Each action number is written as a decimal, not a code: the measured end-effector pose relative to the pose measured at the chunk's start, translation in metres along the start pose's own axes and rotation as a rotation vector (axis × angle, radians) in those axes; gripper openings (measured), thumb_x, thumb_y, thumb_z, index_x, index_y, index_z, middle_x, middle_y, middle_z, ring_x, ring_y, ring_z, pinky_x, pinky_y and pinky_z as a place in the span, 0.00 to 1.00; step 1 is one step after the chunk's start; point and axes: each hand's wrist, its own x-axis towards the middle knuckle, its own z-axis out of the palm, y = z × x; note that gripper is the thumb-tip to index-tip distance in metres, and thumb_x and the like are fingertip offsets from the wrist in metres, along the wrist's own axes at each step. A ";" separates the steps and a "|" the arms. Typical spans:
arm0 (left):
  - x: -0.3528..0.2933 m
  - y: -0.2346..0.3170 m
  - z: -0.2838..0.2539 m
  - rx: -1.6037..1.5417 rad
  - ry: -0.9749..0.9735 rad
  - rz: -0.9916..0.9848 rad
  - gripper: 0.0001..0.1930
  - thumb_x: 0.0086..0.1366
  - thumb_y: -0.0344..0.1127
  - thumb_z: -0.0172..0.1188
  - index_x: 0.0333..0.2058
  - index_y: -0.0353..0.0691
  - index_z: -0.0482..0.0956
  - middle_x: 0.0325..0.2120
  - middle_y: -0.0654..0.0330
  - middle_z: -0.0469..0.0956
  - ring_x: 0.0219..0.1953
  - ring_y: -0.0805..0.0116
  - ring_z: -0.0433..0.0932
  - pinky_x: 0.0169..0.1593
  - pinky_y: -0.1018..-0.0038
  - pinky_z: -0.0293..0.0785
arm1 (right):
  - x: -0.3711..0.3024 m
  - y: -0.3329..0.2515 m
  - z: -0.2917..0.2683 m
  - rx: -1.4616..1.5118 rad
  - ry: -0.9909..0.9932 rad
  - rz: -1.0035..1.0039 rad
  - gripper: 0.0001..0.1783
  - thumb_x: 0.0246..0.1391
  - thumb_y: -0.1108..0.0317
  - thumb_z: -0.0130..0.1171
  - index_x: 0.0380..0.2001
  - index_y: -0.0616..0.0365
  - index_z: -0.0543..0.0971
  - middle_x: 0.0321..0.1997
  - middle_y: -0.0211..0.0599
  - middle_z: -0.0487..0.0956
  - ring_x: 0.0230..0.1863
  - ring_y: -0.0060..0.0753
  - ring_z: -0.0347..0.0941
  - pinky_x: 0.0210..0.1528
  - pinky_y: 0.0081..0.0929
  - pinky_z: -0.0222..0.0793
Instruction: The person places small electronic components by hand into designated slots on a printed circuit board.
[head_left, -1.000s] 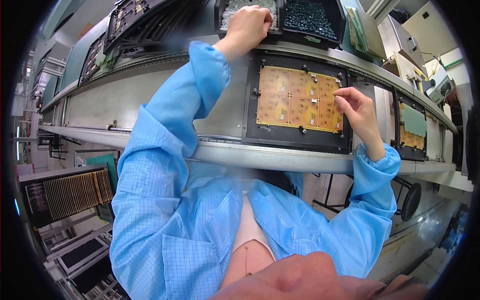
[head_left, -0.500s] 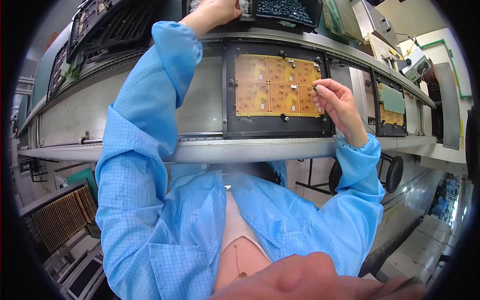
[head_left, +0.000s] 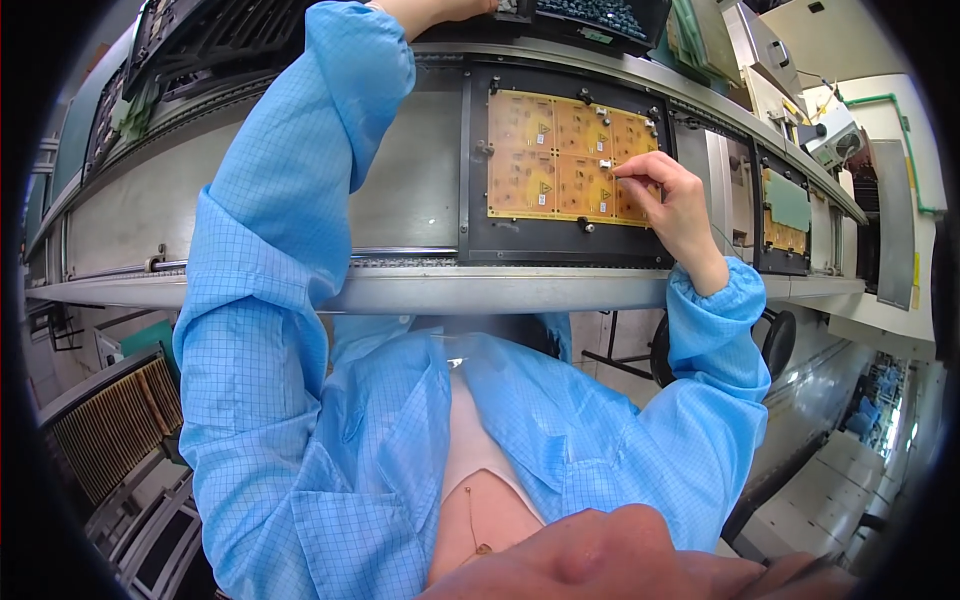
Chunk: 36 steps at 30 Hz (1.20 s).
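An orange circuit board panel [head_left: 522,165], divided into several sections, sits in a black frame [head_left: 480,235] on the conveyor. Over the panel's right half, my right hand [head_left: 675,200] pinches with thumb and forefinger, holding a small dark component that the fingertips mostly hide. A white connector [head_left: 605,164] stands on the panel just beyond those fingertips, and other small white parts sit along its far right. My left hand [head_left: 440,8] reaches to the top edge of the view, beside a bin of small parts; its fingers are largely cut off.
A black bin of dark blue components [head_left: 595,18] stands behind the conveyor. The metal rail [head_left: 500,290] runs along my front. A second framed board with a green sheet [head_left: 790,205] lies farther right. Black racks [head_left: 215,50] stand at the far left.
My right hand has moved slightly left and lower onto the panel, its fingertips now by the white connector. My left hand stays at the bins, now more cut off as the view has shifted.
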 end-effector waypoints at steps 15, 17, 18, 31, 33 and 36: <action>0.003 -0.002 0.016 0.143 0.036 0.035 0.07 0.49 0.33 0.59 0.25 0.40 0.85 0.25 0.45 0.81 0.32 0.46 0.82 0.40 0.57 0.78 | 0.003 0.010 0.002 -0.099 0.009 -0.160 0.08 0.49 0.82 0.63 0.35 0.63 0.79 0.34 0.39 0.78 0.36 0.35 0.76 0.38 0.26 0.73; 0.004 0.003 0.016 0.107 0.044 0.049 0.07 0.50 0.33 0.59 0.24 0.40 0.85 0.25 0.45 0.81 0.32 0.46 0.82 0.40 0.57 0.78 | 0.004 0.013 0.000 -0.132 0.005 -0.201 0.08 0.49 0.82 0.63 0.34 0.63 0.78 0.33 0.39 0.78 0.37 0.36 0.76 0.38 0.27 0.74; 0.006 0.007 0.016 0.071 0.053 0.061 0.07 0.50 0.33 0.59 0.24 0.39 0.84 0.25 0.44 0.81 0.31 0.46 0.82 0.39 0.57 0.78 | 0.005 0.015 -0.001 -0.166 -0.002 -0.245 0.09 0.49 0.82 0.63 0.34 0.63 0.78 0.33 0.39 0.78 0.37 0.36 0.76 0.39 0.28 0.74; 0.004 -0.002 -0.003 0.024 -0.071 0.024 0.06 0.48 0.32 0.63 0.26 0.39 0.85 0.26 0.46 0.82 0.32 0.48 0.82 0.40 0.60 0.78 | 0.005 0.010 -0.010 -0.295 -0.005 -0.419 0.11 0.48 0.78 0.65 0.38 0.62 0.79 0.34 0.41 0.80 0.37 0.41 0.76 0.39 0.32 0.74; 0.000 0.000 -0.004 -0.052 -0.011 0.071 0.07 0.48 0.31 0.63 0.27 0.39 0.85 0.27 0.46 0.82 0.33 0.49 0.83 0.40 0.60 0.78 | -0.002 0.033 -0.020 -0.442 0.320 -0.249 0.13 0.54 0.74 0.63 0.43 0.61 0.79 0.34 0.43 0.81 0.34 0.42 0.77 0.39 0.35 0.74; -0.008 0.003 -0.001 -0.107 0.043 0.110 0.07 0.50 0.32 0.62 0.28 0.39 0.85 0.28 0.47 0.82 0.33 0.48 0.82 0.41 0.60 0.78 | -0.020 0.085 -0.028 -0.346 0.358 0.075 0.13 0.59 0.71 0.58 0.48 0.59 0.78 0.32 0.46 0.81 0.32 0.43 0.79 0.38 0.37 0.73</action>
